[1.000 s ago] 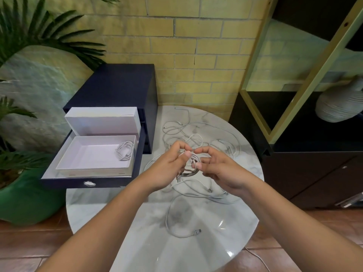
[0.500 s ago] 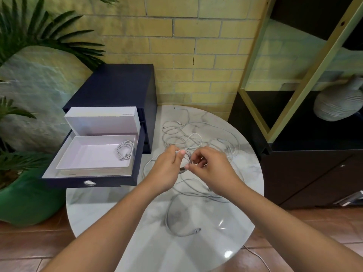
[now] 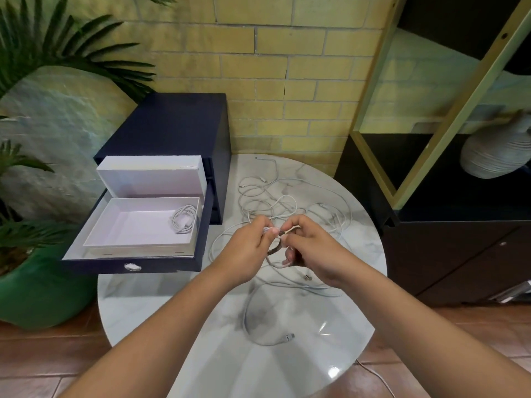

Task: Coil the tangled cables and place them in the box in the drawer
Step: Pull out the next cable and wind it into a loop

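White tangled cables (image 3: 287, 202) lie spread over the round marble table (image 3: 287, 363). Above the table's middle, my left hand (image 3: 247, 248) and my right hand (image 3: 313, 251) meet, both pinching a small coil of white cable (image 3: 274, 255) that loops down between them. A loose cable end with a plug (image 3: 288, 336) trails toward the near side of the table. At the left, the open white box (image 3: 138, 242) sits in the pulled-out dark blue drawer (image 3: 132, 267), and one coiled cable (image 3: 184, 219) lies in its right corner.
The navy drawer cabinet (image 3: 172, 124) stands against the brick wall, its white box lid (image 3: 152, 176) upright. A potted palm in a green pot (image 3: 34, 294) is at the left. A dark shelf unit (image 3: 448, 225) with a ribbed vase (image 3: 494, 150) stands at the right.
Both hands have shifted slightly and closed together; the right hand's fingers have moved round the coil, winding the cable loop between the hands.
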Motion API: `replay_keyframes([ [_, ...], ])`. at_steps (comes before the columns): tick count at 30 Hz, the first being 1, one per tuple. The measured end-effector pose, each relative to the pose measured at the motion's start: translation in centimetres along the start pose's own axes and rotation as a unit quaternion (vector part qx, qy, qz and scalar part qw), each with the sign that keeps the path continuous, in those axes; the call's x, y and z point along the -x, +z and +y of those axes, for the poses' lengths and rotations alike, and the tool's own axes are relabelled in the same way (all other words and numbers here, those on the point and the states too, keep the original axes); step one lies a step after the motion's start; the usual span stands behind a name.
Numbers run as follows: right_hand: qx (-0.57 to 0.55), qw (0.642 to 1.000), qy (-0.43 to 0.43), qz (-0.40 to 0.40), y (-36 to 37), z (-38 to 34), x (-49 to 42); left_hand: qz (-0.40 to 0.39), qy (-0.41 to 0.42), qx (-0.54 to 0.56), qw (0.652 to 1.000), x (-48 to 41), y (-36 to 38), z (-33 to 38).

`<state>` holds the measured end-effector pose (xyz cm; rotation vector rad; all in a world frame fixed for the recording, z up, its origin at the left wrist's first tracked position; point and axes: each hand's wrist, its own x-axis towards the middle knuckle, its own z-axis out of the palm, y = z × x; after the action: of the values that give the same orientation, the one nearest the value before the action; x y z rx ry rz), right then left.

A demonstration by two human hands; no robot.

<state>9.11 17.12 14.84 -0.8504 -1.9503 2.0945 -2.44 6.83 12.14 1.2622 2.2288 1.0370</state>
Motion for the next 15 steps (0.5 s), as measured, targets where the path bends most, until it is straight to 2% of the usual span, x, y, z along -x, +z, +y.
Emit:
replay_keyframes([
  [2, 0.021, 1.0, -0.001, 0.0, -0.2, -0.1, 0.1, 0.005, 0.0, 0.001, 1.0, 0.1, 0.1, 0.0],
  [7, -0.039, 0.999, 0.018, -0.006, -0.4, 0.3, 0.2, 0.055, -0.01, 0.014, 0.998, -0.1, 0.2, 0.0],
  [10, -0.006, 0.999, 0.033, -0.025, -0.2, 0.7, 0.1, 0.057, -0.019, 0.044, 0.997, -0.2, 0.2, 0.1],
  [15, 0.065, 0.998, -0.018, -0.019, 0.2, 1.1, -0.2, 0.038, -0.05, 0.133, 0.989, -0.8, 0.6, 0.3],
])
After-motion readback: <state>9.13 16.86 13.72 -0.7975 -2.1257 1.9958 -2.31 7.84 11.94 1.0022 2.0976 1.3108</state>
